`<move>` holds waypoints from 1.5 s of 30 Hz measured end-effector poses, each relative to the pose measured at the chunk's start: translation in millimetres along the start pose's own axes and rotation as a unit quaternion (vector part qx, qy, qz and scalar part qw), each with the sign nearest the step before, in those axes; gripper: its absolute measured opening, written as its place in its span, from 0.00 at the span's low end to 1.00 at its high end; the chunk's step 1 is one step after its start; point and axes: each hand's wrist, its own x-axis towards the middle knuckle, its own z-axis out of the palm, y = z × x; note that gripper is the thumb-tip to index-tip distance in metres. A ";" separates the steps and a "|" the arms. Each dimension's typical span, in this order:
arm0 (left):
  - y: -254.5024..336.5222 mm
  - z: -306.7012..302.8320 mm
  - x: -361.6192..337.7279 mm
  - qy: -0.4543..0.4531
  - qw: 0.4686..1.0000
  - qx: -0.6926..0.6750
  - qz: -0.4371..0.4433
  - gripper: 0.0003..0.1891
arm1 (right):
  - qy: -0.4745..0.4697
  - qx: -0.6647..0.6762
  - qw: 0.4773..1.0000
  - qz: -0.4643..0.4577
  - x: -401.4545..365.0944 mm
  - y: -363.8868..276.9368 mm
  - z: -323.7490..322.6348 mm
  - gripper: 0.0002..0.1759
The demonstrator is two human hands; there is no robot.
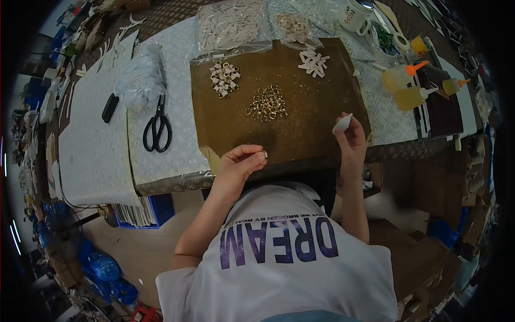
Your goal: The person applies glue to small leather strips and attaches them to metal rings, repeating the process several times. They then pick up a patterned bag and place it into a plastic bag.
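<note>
- Your left hand (241, 162) is closed to a narrow pinch on a small white piece (265, 154); the fingers hide most of it, and its material is too small to tell. It is just off the near edge of the broad, smooth brown sheet (322, 115).
- Your right hand (354, 140) pinches a smooth white tapered object (341, 124), rounded at one end and narrowing to a tip, above the sheet's right side.
- On the sheet, nearest between your hands, lies a loose heap of shiny gold-coloured metal pieces (266, 103), some ring-shaped.
- Beyond it to the left is a cluster of pale pieces with gold-coloured metal (225, 79); to the right, flat matte off-white strips (314, 63) lie crossed over each other.
- A clear plastic bag of pale pieces (232, 27) overlaps the sheet's far edge, beside a smaller clear bag (294, 29).
- Left of the sheet, black-handled scissors (157, 131) rest on the pale, patterned desk covering (94, 155).
- At the right stand translucent bottles of yellowish liquid, one with an orange nozzle (398, 79), another with a white nozzle (410, 99).
</note>
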 end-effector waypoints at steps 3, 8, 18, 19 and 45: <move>-0.7 -0.6 0.9 -0.001 1.000 0.000 0.002 0.09 | 0.026 -0.030 0.999 -0.028 10.9 7.0 -9.9 0.20; -1.8 -0.9 1.9 0.001 1.000 -0.003 0.000 0.08 | 0.069 -0.087 0.990 -0.090 27.6 15.1 -17.8 0.19; -4.6 -2.7 5.5 -0.008 1.000 -0.018 0.003 0.07 | 0.099 -0.247 0.947 -0.180 46.2 30.5 -24.8 0.18; -5.4 -3.1 6.4 -0.007 1.000 -0.016 0.004 0.08 | 0.100 -0.257 0.944 -0.181 45.4 29.9 -24.3 0.18; -32.3 -13.3 41.7 0.068 0.933 0.204 0.289 0.15 | 0.016 -0.449 0.834 -0.319 152.7 52.2 84.0 0.06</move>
